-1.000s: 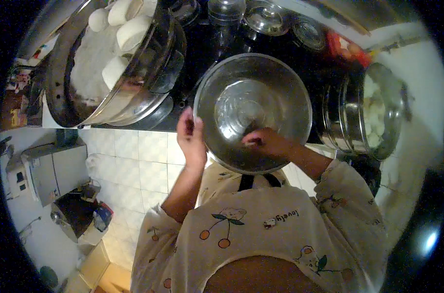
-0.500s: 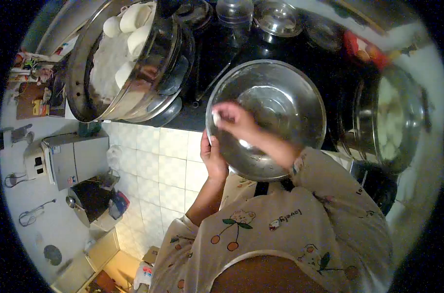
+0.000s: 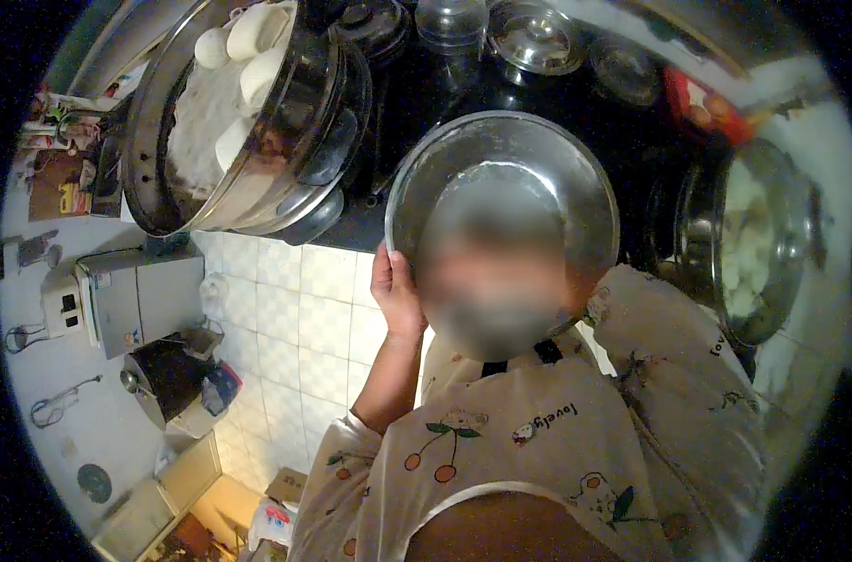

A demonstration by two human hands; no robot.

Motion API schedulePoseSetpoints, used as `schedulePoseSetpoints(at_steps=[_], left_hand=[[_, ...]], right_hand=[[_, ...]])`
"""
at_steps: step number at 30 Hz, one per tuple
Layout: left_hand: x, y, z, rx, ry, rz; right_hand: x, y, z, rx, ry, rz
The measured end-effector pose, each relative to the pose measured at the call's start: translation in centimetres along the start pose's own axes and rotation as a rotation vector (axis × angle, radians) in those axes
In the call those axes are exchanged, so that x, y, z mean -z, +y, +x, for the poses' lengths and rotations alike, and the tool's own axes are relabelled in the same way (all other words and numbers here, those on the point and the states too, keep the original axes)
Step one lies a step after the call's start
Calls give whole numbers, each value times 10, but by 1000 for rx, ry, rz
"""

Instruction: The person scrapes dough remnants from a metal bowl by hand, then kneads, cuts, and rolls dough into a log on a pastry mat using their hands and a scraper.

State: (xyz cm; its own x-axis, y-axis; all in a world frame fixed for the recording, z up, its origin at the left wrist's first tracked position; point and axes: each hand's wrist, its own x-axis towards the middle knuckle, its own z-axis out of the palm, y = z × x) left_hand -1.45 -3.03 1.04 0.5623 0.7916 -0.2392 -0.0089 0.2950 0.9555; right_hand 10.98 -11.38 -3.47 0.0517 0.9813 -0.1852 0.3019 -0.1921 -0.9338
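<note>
A wide metal bowl [image 3: 510, 140] is tilted towards me in front of my body. My left hand [image 3: 398, 290] grips its left rim, with the thumb on the near side. A blurred patch covers the lower part of the bowl and most of my right hand [image 3: 577, 292], so its fingers and anything in them are hidden. At the upper left stands a steamer tray [image 3: 149, 178] with several white dough pieces [image 3: 257, 80] on a pale cloth.
A steamer pot [image 3: 707, 244] with a glass lid and pale pieces inside stands at the right. Behind the bowl are a shiny metal lid [image 3: 535, 39], a glass container [image 3: 451, 21] and a red packet [image 3: 702, 103] on the dark counter [image 3: 370, 220].
My right hand has moved from the bowl's left rim back towards its lower right. My left hand, near the left rim a second ago, now holds it.
</note>
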Motion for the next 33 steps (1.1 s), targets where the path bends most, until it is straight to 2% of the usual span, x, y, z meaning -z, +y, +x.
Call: schedulePoseSetpoints(at_steps=[2,3,4,6,7,8,10,12,13,14,16,18,19,20,22,25,28,31,32,33], left_hand=[[0,-7,5,41,10,-99],[0,-8,6,14,4,-72],[1,-8,6,-12,0,-42],[7,-11,9,-31,-15,12],[11,-14,13,-26,-22,28],[11,-16,15,-22,-28,42],[3,-11,17,-86,-35,30],[0,-8,21,-131,-23,126],[-3,-8,20,-119,-23,125],[-5,-6,19,-111,-21,128],[-1,0,20,-60,-2,127],[0,2,21,31,20,108],[0,-7,24,-26,68,139],[-1,-12,23,-66,71,175],[2,-4,29,-150,80,243],[1,4,29,-114,44,165],[0,-2,30,-133,27,178],[5,-12,35,-152,21,211],[5,-13,36,-149,16,220],[3,-11,36,-127,12,202]], right_hand=[[16,-8,21,-58,307,415],[12,7,46,35,715,487],[15,1,53,-9,738,352],[1,-12,38,-35,461,234],[-10,-4,32,183,385,59],[-12,7,16,80,166,0],[10,-9,-5,-4,-280,177],[27,-8,-2,42,-289,145],[23,5,16,67,-67,445],[21,17,28,11,333,378],[3,2,42,113,508,382],[-10,3,30,162,291,135],[-4,-9,10,-27,53,163],[8,-20,-5,-21,-110,133],[9,-8,-15,279,-343,159],[47,-32,-24,43,-751,-18],[29,-2,4,-33,-60,169],[-5,13,31,6,317,-112],[-8,16,17,12,230,-218],[3,9,4,-36,-63,-251]])
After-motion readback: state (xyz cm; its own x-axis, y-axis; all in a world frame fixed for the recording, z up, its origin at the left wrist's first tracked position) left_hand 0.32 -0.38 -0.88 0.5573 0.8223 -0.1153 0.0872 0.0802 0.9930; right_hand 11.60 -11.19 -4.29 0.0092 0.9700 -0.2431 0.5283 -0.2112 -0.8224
